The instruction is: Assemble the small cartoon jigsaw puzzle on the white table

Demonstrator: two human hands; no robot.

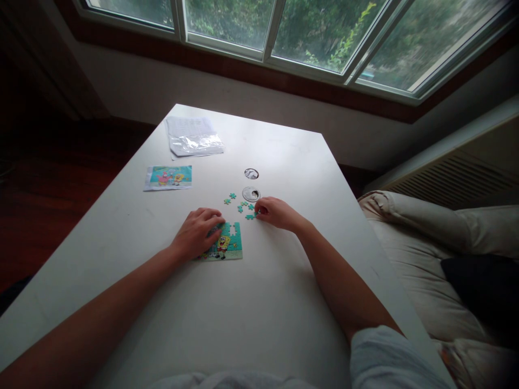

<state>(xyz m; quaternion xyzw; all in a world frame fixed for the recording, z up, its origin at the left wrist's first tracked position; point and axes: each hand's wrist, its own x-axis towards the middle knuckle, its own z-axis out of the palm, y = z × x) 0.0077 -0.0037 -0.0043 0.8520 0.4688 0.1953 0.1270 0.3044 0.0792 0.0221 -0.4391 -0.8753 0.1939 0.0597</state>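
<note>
A partly assembled cartoon jigsaw puzzle [234,246] lies flat on the white table, a yellow square character on its teal background. White gaps show in its upper part. My left hand [198,231] rests over the puzzle's left side with fingers spread, covering much of it. Just beyond the puzzle lie several loose teal puzzle pieces [240,208]. At the right edge of these pieces is my right hand [275,212], its thumb and fingers pinched together on a teal puzzle piece [255,215] that is mostly hidden.
Left of the loose pieces lies a reference picture [170,177] with the cartoon characters. Paper in a clear plastic sleeve [194,138] is farther back. A round hole [252,174] and a round cover [248,194] are set mid-table. A beige sofa [401,248] stands at right.
</note>
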